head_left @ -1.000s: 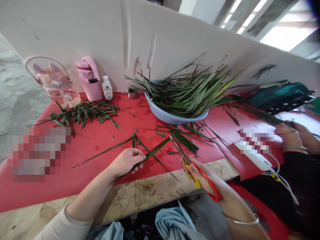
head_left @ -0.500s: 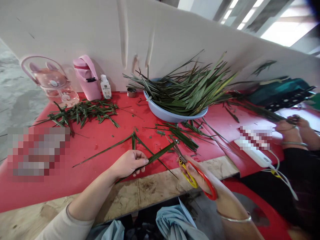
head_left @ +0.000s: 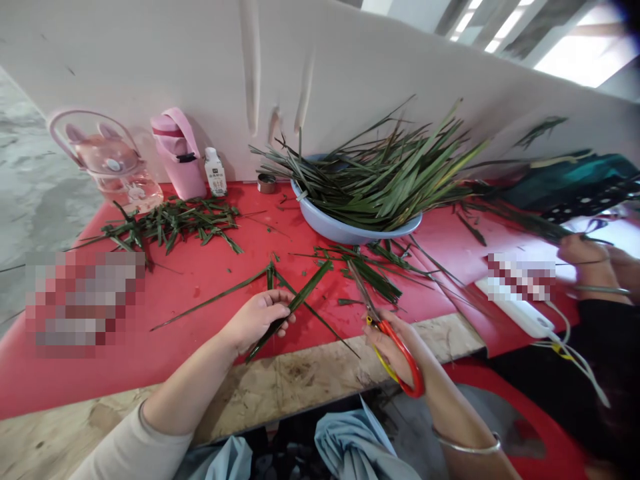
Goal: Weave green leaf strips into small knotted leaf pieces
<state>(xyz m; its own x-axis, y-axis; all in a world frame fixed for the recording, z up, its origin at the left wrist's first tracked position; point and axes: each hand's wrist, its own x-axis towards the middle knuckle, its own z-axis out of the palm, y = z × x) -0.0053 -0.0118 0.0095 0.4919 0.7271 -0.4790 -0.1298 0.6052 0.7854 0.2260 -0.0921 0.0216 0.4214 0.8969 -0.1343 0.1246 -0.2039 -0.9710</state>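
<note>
My left hand [head_left: 265,320] pinches a flat green leaf strip [head_left: 311,283] that slants up to the right above the red table covering. In my right hand [head_left: 395,340] are scissors [head_left: 406,360] with one red and one yellow handle, their blades pointing up and left, apart from the strip. Just past my left hand lies a folded leaf piece [head_left: 271,273] with long thin ends spreading to both sides. Cut leaf scraps [head_left: 375,280] lie beyond the scissor blades.
A blue basin [head_left: 340,231] heaped with long leaves stands at the back. Left of it are a small tin [head_left: 266,183], a white bottle [head_left: 215,172], a pink bottle [head_left: 177,160], a clear pink jug [head_left: 117,170] and woven leaf pieces [head_left: 175,223]. A co-worker's hands [head_left: 590,260] and a power strip [head_left: 515,307] are at right.
The leaf strip's end has come away from the scissor blades and is shorter. A small cut piece now lies on the table near the blades. My right hand has lowered slightly.
</note>
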